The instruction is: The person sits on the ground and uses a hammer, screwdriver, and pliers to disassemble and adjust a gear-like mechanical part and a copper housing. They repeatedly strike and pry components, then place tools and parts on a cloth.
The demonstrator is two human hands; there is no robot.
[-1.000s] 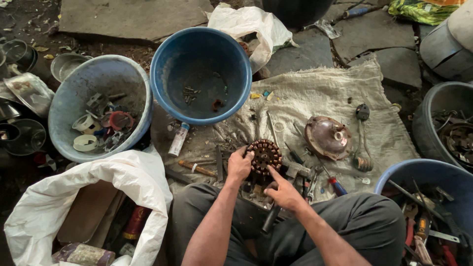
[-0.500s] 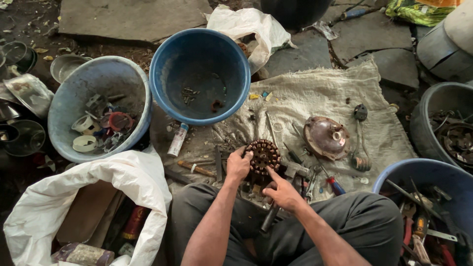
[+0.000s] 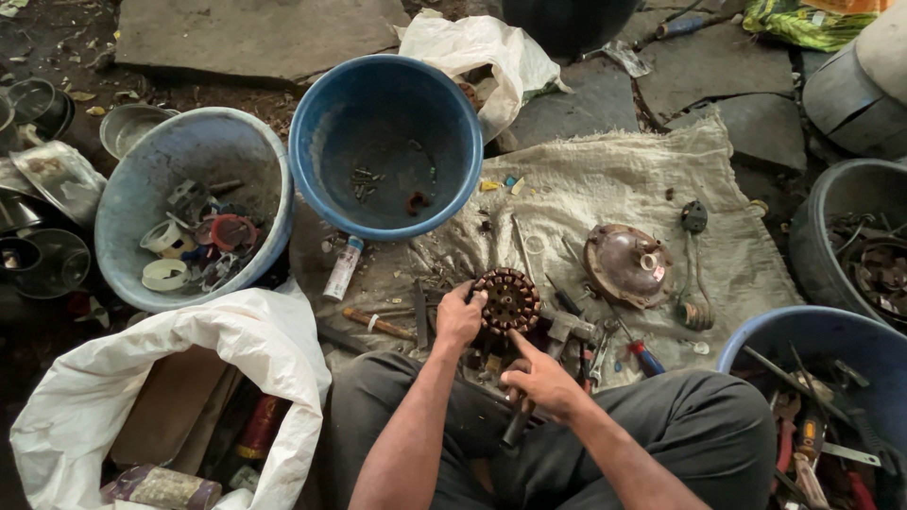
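person sits cross-legged in grey trousers, both bare hands on a round copper-wound motor stator just above the knees, at the near edge of the burlap sack. left hand is clamped on the stator's left rim, fingers wrapped over the edge, holding it tilted up. right hand sits at its lower right: forefinger stretched out touching the underside of the rim, other fingers curled round a dark tool handle; can't tell what the tip is. my read: step in hand is working on the windings, stator steadied and positioned, tool not engaged yet. next move calls for a firm left-hand brace and the tool tip brought onto the coil slots without slipping off the rim. just right of the hands: metal fittings and a red-and-blue handled screwdriver. near left, an open white sack with card and cans inside. near right, a blue tub of hand tools. mid sack: rusty domed motor cover and a coiled cord with plug. further out, a pale blue tub with tape rolls and plastic bits, and a dark blue tub holding a few screws. beyond: white bag, stone slabs.
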